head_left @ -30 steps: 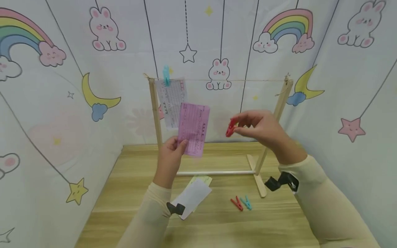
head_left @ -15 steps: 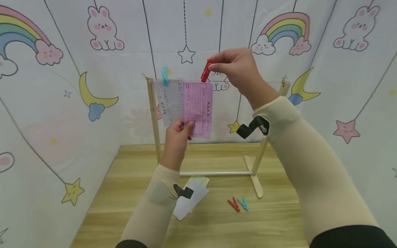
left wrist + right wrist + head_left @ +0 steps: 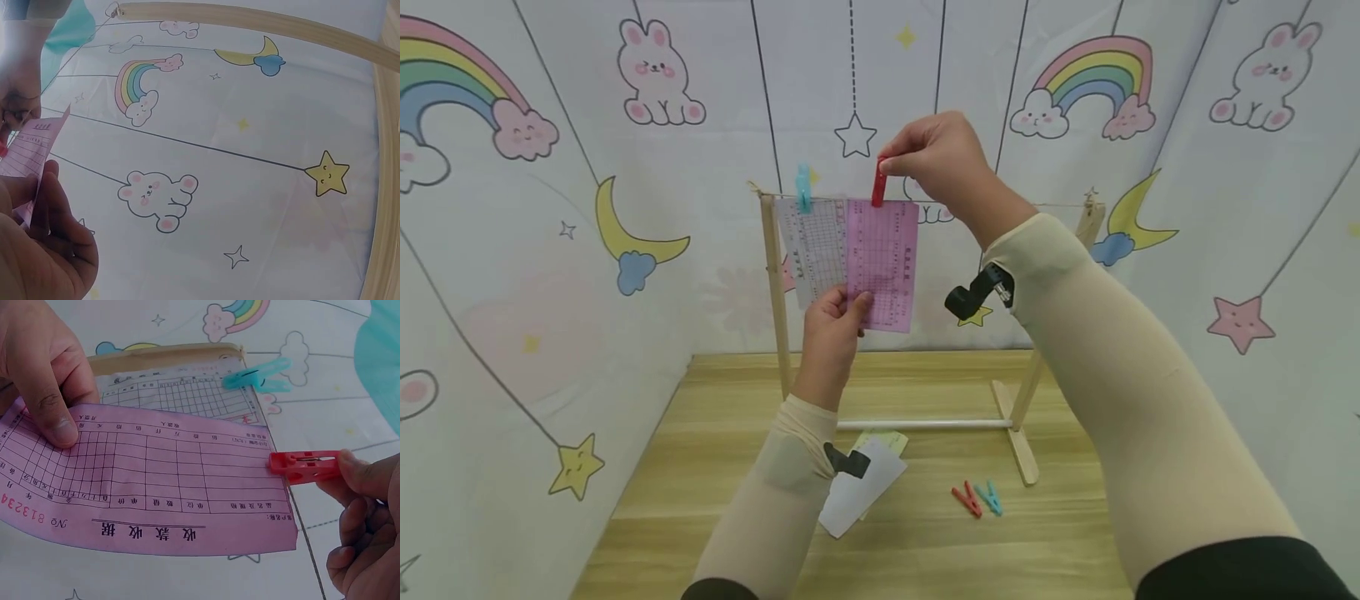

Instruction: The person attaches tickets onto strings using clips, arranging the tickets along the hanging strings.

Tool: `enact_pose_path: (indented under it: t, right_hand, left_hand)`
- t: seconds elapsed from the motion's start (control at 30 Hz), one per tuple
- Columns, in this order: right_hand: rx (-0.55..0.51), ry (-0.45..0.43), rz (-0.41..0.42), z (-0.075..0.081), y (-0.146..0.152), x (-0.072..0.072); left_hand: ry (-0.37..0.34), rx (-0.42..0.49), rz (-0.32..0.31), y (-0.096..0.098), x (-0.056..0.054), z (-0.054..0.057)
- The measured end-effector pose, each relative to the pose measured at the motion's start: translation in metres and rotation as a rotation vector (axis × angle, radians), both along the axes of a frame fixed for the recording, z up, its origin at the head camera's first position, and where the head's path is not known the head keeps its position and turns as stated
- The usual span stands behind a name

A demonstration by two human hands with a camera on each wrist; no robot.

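My left hand (image 3: 831, 337) pinches a pink receipt slip (image 3: 887, 258) near its lower left, thumb in front. The slip stands upright with its top edge at the string (image 3: 992, 202). My right hand (image 3: 936, 154) pinches the handles of a red clothespin (image 3: 879, 183), whose tip meets the slip's top edge at the string. In the right wrist view, the red clothespin (image 3: 306, 466) overlaps the edge of the pink slip (image 3: 156, 481). Just left, a white printed slip (image 3: 812, 250) hangs from the string under a light blue clothespin (image 3: 803, 190), partly behind the pink one.
Two wooden posts (image 3: 775, 292) carry the string, with a white bar (image 3: 925, 425) low between them. On the wooden table (image 3: 685, 500) lie white and yellowish papers (image 3: 865, 487), a red clothespin (image 3: 967, 500) and a blue clothespin (image 3: 989, 497). A patterned backdrop stands behind.
My left hand has raised the pink slip up to the string. My right hand has carried the red clothespin up and left, then down onto the slip's top edge.
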State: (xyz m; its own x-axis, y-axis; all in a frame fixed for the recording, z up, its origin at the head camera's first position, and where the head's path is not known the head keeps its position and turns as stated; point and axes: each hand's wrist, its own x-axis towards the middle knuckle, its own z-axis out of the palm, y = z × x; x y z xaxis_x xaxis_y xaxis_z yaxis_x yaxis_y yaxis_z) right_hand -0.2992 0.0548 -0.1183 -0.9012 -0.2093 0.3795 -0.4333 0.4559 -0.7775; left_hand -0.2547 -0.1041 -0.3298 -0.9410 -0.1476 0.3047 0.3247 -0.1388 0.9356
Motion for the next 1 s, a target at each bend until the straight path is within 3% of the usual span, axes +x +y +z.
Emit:
enact_pose_path:
  t: [0.33, 0.67, 1.0]
  right_hand:
    - [0.072, -0.058, 0.021, 0.0, 0.002, -0.002]
    - [0.167, -0.13, 0.095, -0.001, 0.01, -0.001]
    - [0.253, -0.073, 0.094, -0.004, 0.019, 0.001]
  left_hand:
    - [0.017, -0.011, 0.04, 0.002, 0.002, 0.003]
    - [0.019, -0.01, 0.034, 0.003, 0.0, 0.0]
    - [0.006, -0.031, 0.047, 0.003, 0.002, -0.003]
